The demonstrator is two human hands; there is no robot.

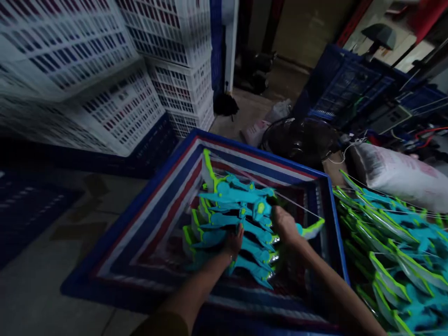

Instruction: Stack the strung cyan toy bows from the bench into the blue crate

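Both hands press toy stack [233, 224] in crate [147, 210] | left hand [234, 241] flat, right hand [284, 225] gripping it | pile [395, 247] outside awaits, judged midway

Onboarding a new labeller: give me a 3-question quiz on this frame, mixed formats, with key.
1. True or false: both hands rest on the toys inside the lined crate.
2. Multiple choice: where does the second pile of toys lie? A) left of the crate B) right of the crate C) on top of the white crates
3. Fill in: the white sack lies just behind the ____ pile.

Key
1. True: the left hand presses on the toys, the right hand grips them at their right end.
2. B
3. second
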